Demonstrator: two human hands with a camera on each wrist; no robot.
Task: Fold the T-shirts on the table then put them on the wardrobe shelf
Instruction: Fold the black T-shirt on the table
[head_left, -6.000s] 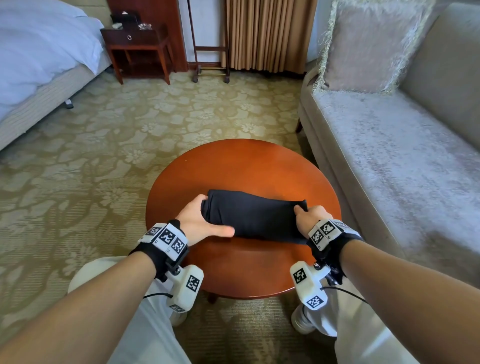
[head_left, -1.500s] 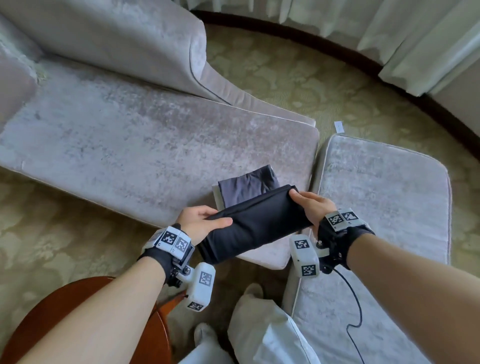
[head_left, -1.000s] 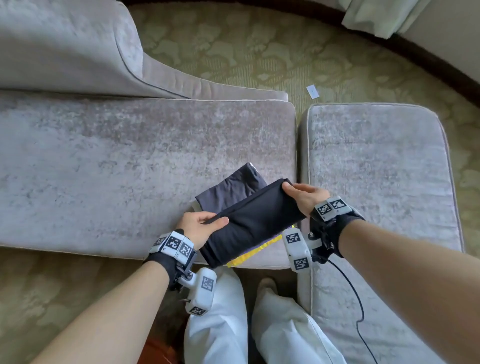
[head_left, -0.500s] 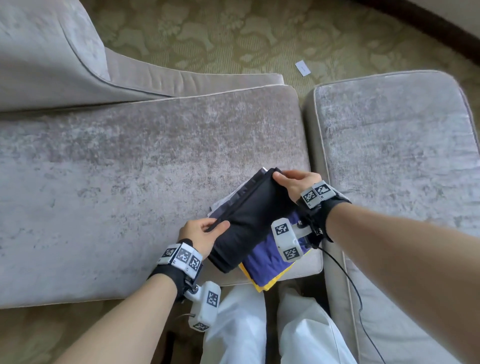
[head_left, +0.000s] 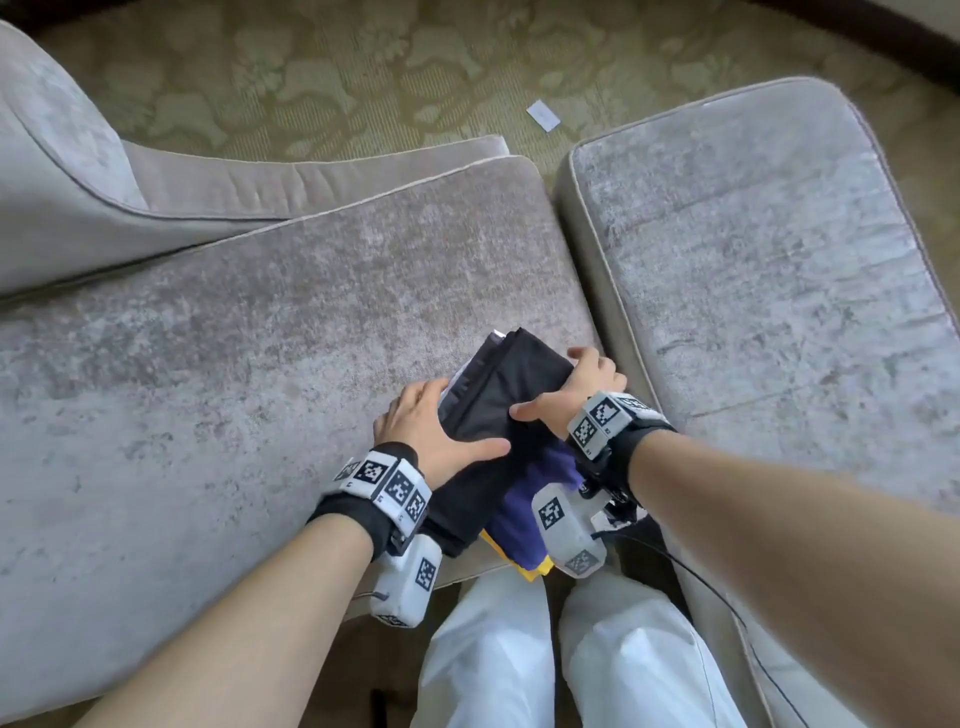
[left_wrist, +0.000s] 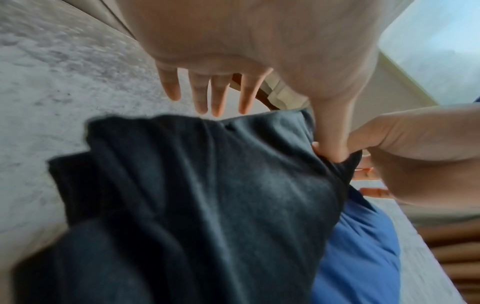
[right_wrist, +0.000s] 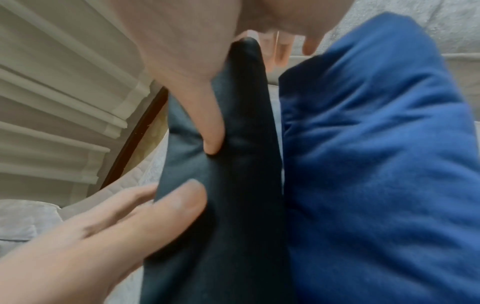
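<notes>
Stacking folded black shirt on sofa pile, shelf step not started

Black T-shirt (head_left: 493, 410) is folded into a compact rectangle and sits on top of a small stack at the front edge of the sofa seat (head_left: 234, 364). Under it: a blue shirt (head_left: 535, 493), a yellow edge (head_left: 535, 571) at the bottom, and some lighter layers peeking out at the far side, too small to identify.

Left hand (head_left: 431, 436) lies flat, fingers straight, thumb pressing the top of the black shirt; holding nothing. Right hand (head_left: 576, 395) pinches the right end of the black shirt, thumb on top and fingers tucked below it, seen in the right wrist view. The left wrist view shows the same pinch.

Status, my read: folding of this shirt is done and it is being seated on the pile. Table is out of view, so I cannot tell if more shirts wait there. No wardrobe or shelf in view; the whole stack still has to be carried there. Stack is skewed, needs squaring before lifting.
</notes>
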